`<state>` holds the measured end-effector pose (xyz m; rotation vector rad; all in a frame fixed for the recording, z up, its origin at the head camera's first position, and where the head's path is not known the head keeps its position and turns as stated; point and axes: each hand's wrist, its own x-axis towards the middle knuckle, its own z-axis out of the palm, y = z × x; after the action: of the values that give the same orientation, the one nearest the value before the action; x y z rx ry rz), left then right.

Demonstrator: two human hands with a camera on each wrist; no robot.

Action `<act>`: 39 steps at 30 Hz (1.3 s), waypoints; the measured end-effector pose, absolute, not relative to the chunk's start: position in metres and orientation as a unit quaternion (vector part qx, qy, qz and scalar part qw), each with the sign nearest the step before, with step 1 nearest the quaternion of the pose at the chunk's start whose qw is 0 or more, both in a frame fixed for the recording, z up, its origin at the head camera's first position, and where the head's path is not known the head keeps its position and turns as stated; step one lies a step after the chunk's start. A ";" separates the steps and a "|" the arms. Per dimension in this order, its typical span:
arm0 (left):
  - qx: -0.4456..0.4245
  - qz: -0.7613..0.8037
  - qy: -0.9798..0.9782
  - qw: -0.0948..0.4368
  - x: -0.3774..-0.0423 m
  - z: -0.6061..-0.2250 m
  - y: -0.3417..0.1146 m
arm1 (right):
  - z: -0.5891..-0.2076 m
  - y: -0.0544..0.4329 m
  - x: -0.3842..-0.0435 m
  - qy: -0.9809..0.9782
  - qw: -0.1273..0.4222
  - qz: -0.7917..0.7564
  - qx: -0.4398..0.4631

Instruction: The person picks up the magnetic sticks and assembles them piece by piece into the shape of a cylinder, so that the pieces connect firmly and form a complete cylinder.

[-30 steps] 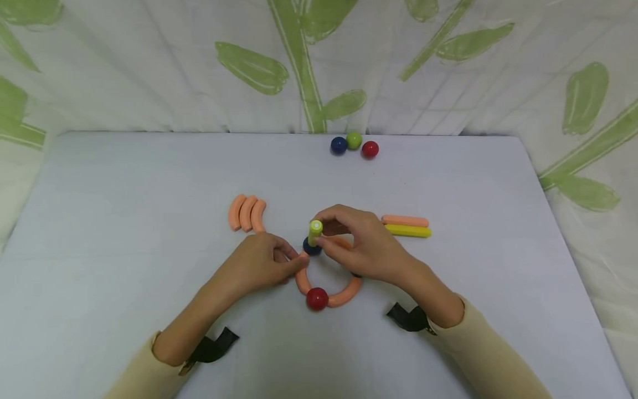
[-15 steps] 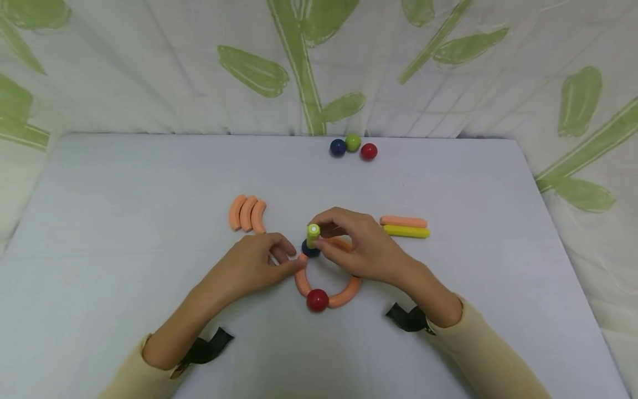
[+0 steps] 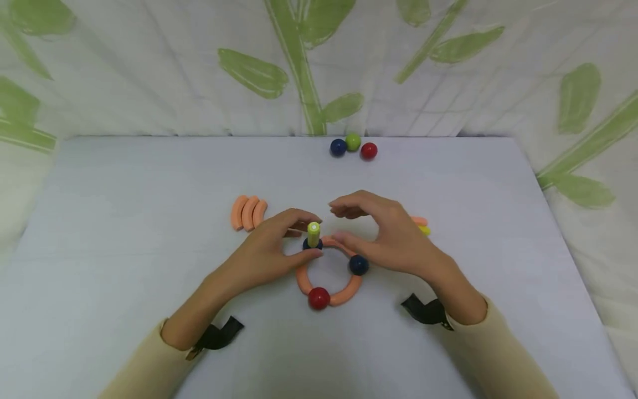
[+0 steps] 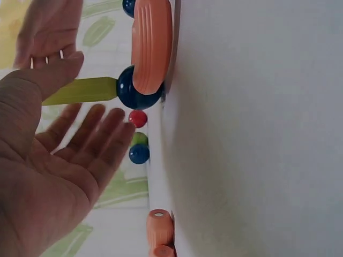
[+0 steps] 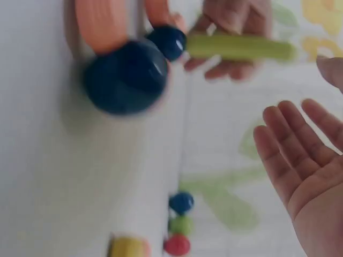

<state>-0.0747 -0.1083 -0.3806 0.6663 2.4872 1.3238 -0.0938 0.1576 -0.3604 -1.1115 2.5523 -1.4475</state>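
Note:
A ring of curved orange bars (image 3: 346,292) joined by balls lies on the table, with a red ball (image 3: 319,298) at its near side and a dark blue ball (image 3: 359,265) at its right. On the other dark blue ball (image 4: 131,88), at the ring's far left, a yellow-green stick (image 3: 313,235) stands upright. My left hand (image 3: 271,244) reaches around this stick, thumb on the near side and fingers on the far side, spread apart; whether it touches cannot be told. Apart from the stick, my right hand (image 3: 391,235) hovers right of it, fingers relaxed and holding nothing.
Three loose curved orange bars (image 3: 247,213) lie behind the left hand. A blue ball (image 3: 338,147), a green ball (image 3: 353,141) and a red ball (image 3: 369,151) sit near the far table edge. Straight orange and yellow sticks (image 3: 423,229) are partly hidden behind the right hand.
My right hand has let go of the yellow-green stick and drawn back to the right, uncovering the ring's right blue ball. My left hand has moved from the ring's left side up around the stick.

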 end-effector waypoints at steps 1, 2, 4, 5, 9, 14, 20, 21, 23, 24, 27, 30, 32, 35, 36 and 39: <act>0.234 0.460 0.847 0.129 -0.077 -0.381 -0.107 | -0.358 0.163 -0.094 0.822 -0.007 -0.455 -0.343; 0.238 0.464 0.842 0.136 -0.079 -0.382 -0.106 | -0.357 0.169 -0.094 0.831 -0.013 -0.448 -0.330; 0.240 0.467 0.836 0.155 -0.082 -0.383 -0.106 | -0.357 0.180 -0.093 0.846 -0.021 -0.436 -0.306; 0.240 0.467 0.835 0.164 -0.084 -0.384 -0.107 | -0.358 0.185 -0.092 0.853 -0.024 -0.431 -0.294; 0.247 0.457 0.835 0.182 -0.088 -0.387 -0.108 | -0.366 0.207 -0.090 0.870 -0.032 -0.418 -0.259; 0.243 0.463 0.830 0.195 -0.090 -0.389 -0.109 | -0.369 0.224 -0.089 0.875 -0.040 -0.418 -0.241; 0.239 0.461 0.831 0.200 -0.090 -0.392 -0.108 | -0.366 0.230 -0.090 0.880 -0.032 -0.412 -0.232; 0.238 0.461 0.832 0.199 -0.090 -0.393 -0.108 | -0.366 0.231 -0.091 0.881 -0.031 -0.411 -0.232; 0.237 0.458 0.834 0.194 -0.090 -0.393 -0.108 | -0.368 0.232 -0.092 0.884 -0.027 -0.407 -0.228; 0.237 0.456 0.836 0.192 -0.089 -0.393 -0.108 | -0.369 0.233 -0.093 0.886 -0.025 -0.404 -0.226; 0.235 0.451 0.840 0.189 -0.088 -0.394 -0.107 | -0.374 0.237 -0.096 0.891 -0.016 -0.398 -0.217; 0.231 0.451 0.840 0.192 -0.087 -0.395 -0.108 | -0.378 0.242 -0.098 0.899 -0.003 -0.383 -0.211; 0.228 0.455 0.839 0.196 -0.086 -0.394 -0.109 | -0.380 0.245 -0.100 0.905 0.008 -0.368 -0.212; 0.224 0.458 0.838 0.194 -0.085 -0.393 -0.110 | -0.383 0.250 -0.102 0.918 0.023 -0.334 -0.215; 0.224 0.459 0.838 0.193 -0.085 -0.393 -0.110 | -0.384 0.251 -0.103 0.921 0.030 -0.323 -0.214; 0.229 0.456 0.841 0.183 -0.085 -0.393 -0.111 | -0.387 0.253 -0.106 0.933 0.057 -0.292 -0.202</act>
<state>-0.0845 -0.1114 -0.3929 0.6454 2.3717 1.2859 -0.1058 0.2534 -0.3872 -0.6135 2.8296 -0.8861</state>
